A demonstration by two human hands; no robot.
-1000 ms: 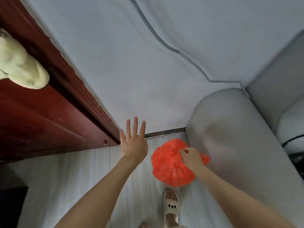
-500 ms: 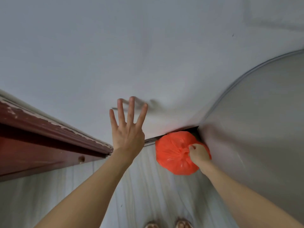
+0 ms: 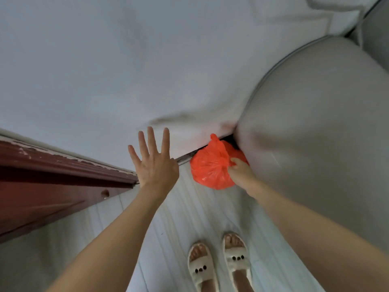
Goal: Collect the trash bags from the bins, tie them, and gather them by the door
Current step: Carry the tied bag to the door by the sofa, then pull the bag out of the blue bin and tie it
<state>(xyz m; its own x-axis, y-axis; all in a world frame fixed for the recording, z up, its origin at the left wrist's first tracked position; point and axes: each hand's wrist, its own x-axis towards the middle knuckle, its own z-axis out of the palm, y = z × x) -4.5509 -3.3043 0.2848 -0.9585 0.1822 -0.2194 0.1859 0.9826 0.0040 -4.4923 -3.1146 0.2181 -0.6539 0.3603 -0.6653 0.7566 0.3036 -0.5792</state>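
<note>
Red-brown door frame (image 3: 63,171) along the left, paint chipped on its edge. Next to it the left hand (image 3: 154,165), fingers spread wide, holding nothing, raised near the pale wall (image 3: 105,70). Right of that, a tied orange trash bag (image 3: 210,167), low in the corner where wall, floor (image 3: 168,218) and a grey sofa arm (image 3: 315,123) meet. Right hand (image 3: 242,173) closed on the bag near its knot. Whether the bag already rests on the floor is hard to say; motion blur there. Slippered feet (image 3: 219,268) stand just behind.

Step, as I read it: setting a tied bag down by the door. Next move calls for letting go cleanly so it sits without rolling, then going for another bin.
</note>
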